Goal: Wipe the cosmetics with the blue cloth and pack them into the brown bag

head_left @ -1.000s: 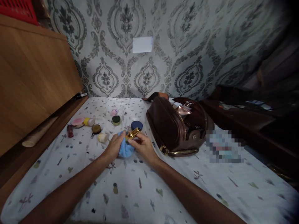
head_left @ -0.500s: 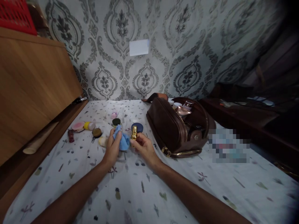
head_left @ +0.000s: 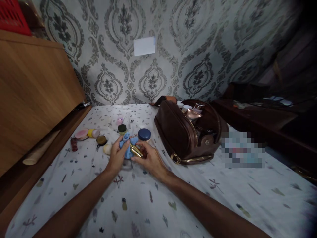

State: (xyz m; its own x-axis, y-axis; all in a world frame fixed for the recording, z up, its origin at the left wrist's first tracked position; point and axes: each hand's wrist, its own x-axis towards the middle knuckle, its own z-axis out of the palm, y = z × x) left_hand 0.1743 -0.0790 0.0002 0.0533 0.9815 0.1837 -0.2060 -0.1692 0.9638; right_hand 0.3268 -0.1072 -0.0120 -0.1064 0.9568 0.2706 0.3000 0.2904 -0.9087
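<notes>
My left hand (head_left: pixel 116 157) is closed on a crumpled blue cloth (head_left: pixel 125 145) and presses it against a small gold tube (head_left: pixel 136 151). My right hand (head_left: pixel 151 160) pinches that gold tube, which lies tilted with its tip toward the cloth. Both hands hover just above the patterned white sheet (head_left: pixel 153 198). A jar with a dark blue lid (head_left: pixel 144 134) stands just behind the hands. To the right, an open brown toiletry bag (head_left: pixel 188 132) holds several bottles.
Small cosmetics lie at the left: a pink compact (head_left: pixel 81 133), a yellow piece (head_left: pixel 91 133), a brown round jar (head_left: pixel 101 140), a dark-lidded jar (head_left: pixel 122 128), a dark red item (head_left: pixel 74 144). A wooden headboard (head_left: pixel 34 92) borders the left; a dark side table (head_left: pixel 260 122) stands right.
The gold tube went from lying across the cloth, to upright, to tilted down toward the cloth. My left hand lifted the cloth off the sheet and brought it against the tube.
</notes>
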